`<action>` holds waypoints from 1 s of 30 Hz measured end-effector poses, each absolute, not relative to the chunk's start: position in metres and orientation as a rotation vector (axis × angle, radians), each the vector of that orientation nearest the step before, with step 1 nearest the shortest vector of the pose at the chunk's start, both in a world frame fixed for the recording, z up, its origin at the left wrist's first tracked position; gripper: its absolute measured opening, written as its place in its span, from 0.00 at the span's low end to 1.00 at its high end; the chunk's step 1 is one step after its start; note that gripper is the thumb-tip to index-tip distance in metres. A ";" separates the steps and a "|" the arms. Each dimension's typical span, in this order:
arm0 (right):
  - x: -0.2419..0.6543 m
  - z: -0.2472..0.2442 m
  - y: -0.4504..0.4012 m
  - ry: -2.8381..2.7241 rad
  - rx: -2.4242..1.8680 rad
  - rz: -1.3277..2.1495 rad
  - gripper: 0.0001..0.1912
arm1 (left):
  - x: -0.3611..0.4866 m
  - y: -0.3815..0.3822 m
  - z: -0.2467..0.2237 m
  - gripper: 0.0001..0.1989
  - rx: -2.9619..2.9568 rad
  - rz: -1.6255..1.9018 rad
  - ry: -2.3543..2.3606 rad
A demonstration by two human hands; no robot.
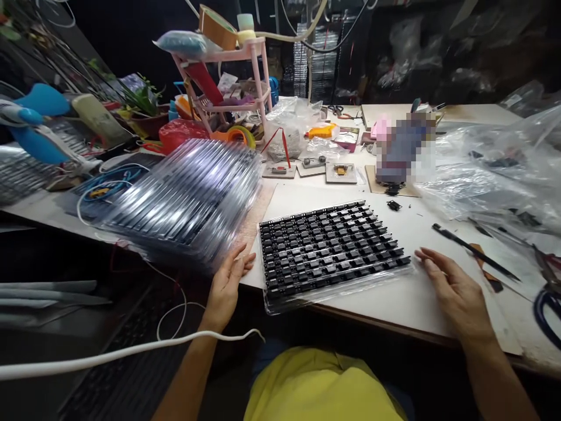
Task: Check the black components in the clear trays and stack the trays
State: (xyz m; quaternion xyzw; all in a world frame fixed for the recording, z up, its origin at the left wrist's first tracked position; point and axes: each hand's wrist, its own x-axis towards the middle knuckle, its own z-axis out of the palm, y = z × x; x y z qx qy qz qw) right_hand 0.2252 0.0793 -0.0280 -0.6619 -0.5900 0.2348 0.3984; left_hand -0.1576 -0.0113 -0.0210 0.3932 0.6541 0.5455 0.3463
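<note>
A clear plastic tray (298, 301) holds rows of small black parts (328, 248) and sits at the table's front edge, its near left corner reaching past the edge. My left hand (225, 286) is open between this tray and a stack of clear ribbed trays (188, 199), fingers apart near the stack's corner. I cannot tell whether it touches the stack. On the other side, my right hand (458, 292) is open, its fingers stretched toward the tray's right end with a small gap between. Neither hand holds anything.
A black strip-like tool (475, 251) and dark-handled scissors (547, 310) lie at the right. Plastic bags (486, 164) heap behind them. Small fixture blocks (340, 173) stand beyond the tray. A pink shelf (258, 76) rises at the back left. A white cable (131, 354) crosses in front.
</note>
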 end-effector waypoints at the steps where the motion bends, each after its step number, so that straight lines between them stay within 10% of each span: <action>1: 0.223 -0.032 0.080 -1.491 -1.643 0.620 0.23 | -0.154 -0.010 -0.020 0.25 1.050 1.390 1.697; 30: 0.222 -0.037 0.089 -1.551 -1.497 0.648 0.19 | -0.148 0.052 -0.012 0.27 1.061 1.307 1.770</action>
